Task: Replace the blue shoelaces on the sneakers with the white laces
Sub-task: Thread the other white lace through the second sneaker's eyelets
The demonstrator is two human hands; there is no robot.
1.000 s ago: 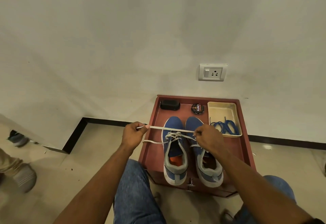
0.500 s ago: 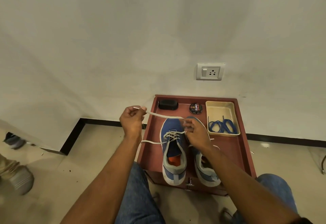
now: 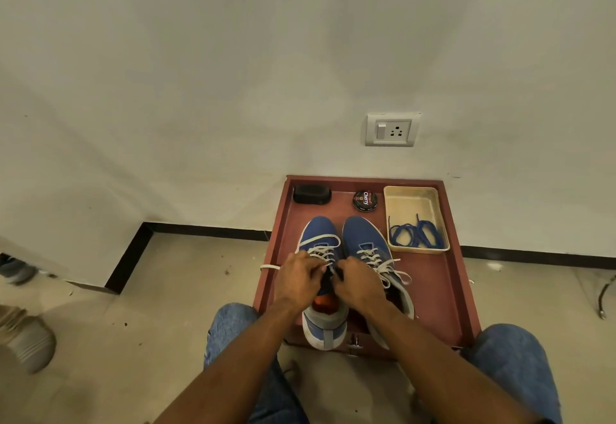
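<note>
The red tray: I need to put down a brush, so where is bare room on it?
On the red tray, bare patches lie right of the right sneaker below the beige bin, and between the black box and polish tin. The middle is crowded with sneakers and both hands.

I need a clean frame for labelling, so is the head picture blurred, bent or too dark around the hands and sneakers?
Head view: wide-angle bend curves the wall and skirting toward the edges; light is dim and even, no glare. The left hand, right hand and white lace look slightly soft, and the polish tin label is still readable.
</note>
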